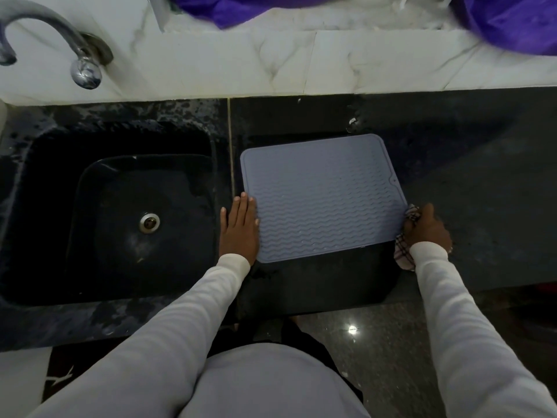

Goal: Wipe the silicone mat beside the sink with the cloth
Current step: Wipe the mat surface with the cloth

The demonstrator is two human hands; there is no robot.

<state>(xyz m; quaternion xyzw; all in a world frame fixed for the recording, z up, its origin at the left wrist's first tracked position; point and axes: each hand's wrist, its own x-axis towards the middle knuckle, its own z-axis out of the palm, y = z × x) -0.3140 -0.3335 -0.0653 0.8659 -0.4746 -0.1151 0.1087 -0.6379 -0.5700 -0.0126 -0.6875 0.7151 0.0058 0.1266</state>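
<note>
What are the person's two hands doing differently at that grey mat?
The left hand lies flat with straight fingers, pressing the left edge of the grey ribbed silicone mat; the right hand is curled round a checked cloth at the mat's right edge. The left hand holds nothing. Both wear white sleeves.

Black granite counter (452, 164); white marble backsplash (211, 64); speckled glossy floor (385, 351).

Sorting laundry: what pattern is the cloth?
The small checked cloth: pale with dark and reddish lines, head view.
</note>
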